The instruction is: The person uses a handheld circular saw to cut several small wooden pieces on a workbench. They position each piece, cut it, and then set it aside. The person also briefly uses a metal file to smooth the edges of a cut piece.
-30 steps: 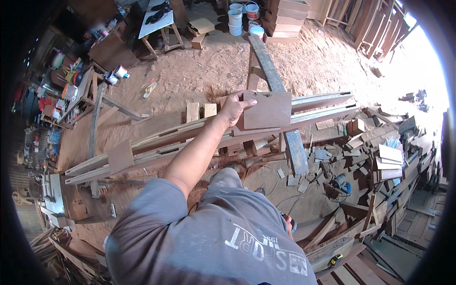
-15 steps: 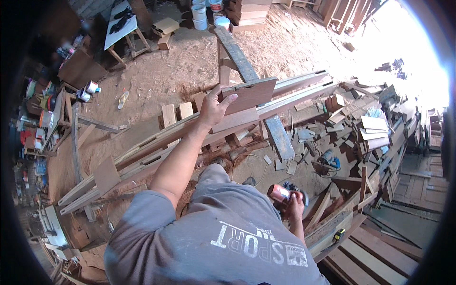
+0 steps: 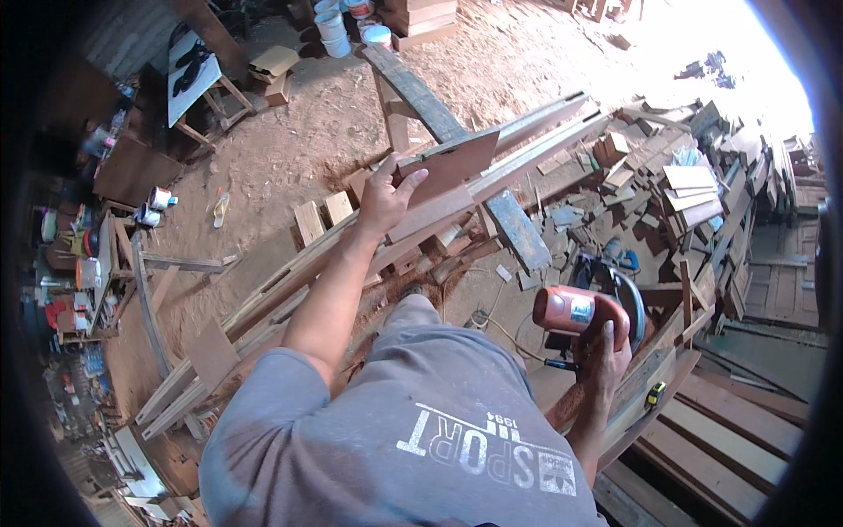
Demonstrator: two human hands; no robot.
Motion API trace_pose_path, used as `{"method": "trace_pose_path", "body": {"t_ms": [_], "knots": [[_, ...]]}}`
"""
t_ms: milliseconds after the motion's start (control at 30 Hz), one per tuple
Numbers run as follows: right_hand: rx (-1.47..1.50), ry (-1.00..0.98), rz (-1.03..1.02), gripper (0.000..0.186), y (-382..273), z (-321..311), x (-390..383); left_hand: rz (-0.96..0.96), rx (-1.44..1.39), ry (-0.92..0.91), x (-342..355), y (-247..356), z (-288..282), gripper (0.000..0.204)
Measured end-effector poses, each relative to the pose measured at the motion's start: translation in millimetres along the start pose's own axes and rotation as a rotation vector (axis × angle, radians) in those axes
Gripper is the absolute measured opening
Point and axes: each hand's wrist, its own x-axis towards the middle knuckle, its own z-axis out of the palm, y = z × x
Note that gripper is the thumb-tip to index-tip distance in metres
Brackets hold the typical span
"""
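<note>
My left hand [image 3: 384, 198] is closed on the near-left end of a flat reddish-brown board [image 3: 452, 167], thumb on its face. The board stands on edge over long pale wooden beams [image 3: 546, 117]. Just below it another flat wood piece [image 3: 430, 217] lies against the beams. Off to the right, my right hand [image 3: 608, 356] grips a circular saw [image 3: 571, 312] with an orange-red motor body and a dark round guard. The saw is held up in the air, apart from the board, and its cord trails leftward. Its blade edge cannot be made out.
A trestle plank [image 3: 518, 230] crosses under the beams. A thin square panel [image 3: 213, 353] leans on their near end. Offcuts [image 3: 694, 189] heap up on the right, with a blue power tool [image 3: 621, 255] nearby. A yellow tape measure [image 3: 655, 394] rests on lumber. Buckets [image 3: 333, 35] stand far back.
My right hand has lifted the circular saw up and to the right from beside my body. The left hand keeps its hold on the board. The whole view has shifted slightly.
</note>
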Motion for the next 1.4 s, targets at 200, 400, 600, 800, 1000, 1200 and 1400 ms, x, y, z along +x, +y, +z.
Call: {"method": "trace_pose_path", "body": {"t_ms": [200, 400, 600, 800, 1000, 1200, 1400], "knots": [[-0.035, -0.011, -0.061, 0.052, -44, 31, -11, 0.052, 0.059, -0.021, -28, 5, 8, 0.032], [-0.102, -0.15, -0.139, 0.054, -101, 75, -17, 0.021, 0.048, -0.042, -23, 15, 2, 0.036], [-0.118, -0.181, -0.105, 0.041, -123, 129, -7, 0.058, 0.136, -0.055, -19, 5, 1, 0.037], [-0.12, -0.243, -0.184, 0.034, -127, 173, 0, 0.019, 0.129, -0.117, -20, 5, 3, 0.034], [-0.202, -0.239, -0.149, 0.034, -127, 191, 0, -0.029, 0.096, -0.135, -23, 15, 0, 0.03], [-0.157, -0.235, -0.094, 0.034, -137, 199, -1, -0.006, 0.158, -0.16, -23, 15, -4, 0.031], [-0.198, -0.264, -0.108, 0.035, -142, 199, -1, 0.029, 0.133, -0.162, -28, 11, -1, 0.032]]}}
